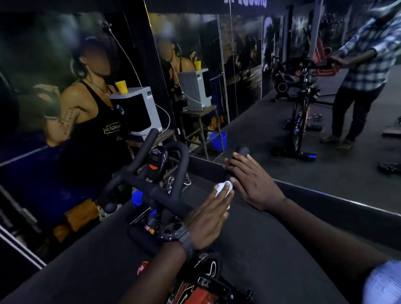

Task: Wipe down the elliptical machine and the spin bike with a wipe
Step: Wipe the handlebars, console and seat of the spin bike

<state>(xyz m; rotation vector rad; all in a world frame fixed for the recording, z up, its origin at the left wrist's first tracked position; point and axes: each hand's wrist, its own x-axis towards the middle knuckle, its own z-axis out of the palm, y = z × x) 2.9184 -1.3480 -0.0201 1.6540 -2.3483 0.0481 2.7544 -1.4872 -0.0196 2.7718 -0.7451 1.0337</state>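
The spin bike's black handlebar (150, 190) stands in front of me, with a small console (157, 160) at its middle and a red frame (192, 297) below. My left hand (207, 220), a dark watch on its wrist, holds a white wipe (221, 188) against the handlebar's right arm. My right hand (249, 179) grips the right handle (241, 152) just beyond the wipe, fingers wrapped over it. The elliptical machine is not in sight.
A wall mirror (284, 102) ahead reflects the bike and a person in a checked shirt. A white appliance (138, 111) with a yellow cup (121, 86) sits on a stand at the left. A blue bucket (218, 140) stands beneath. Dark floor lies below the bike.
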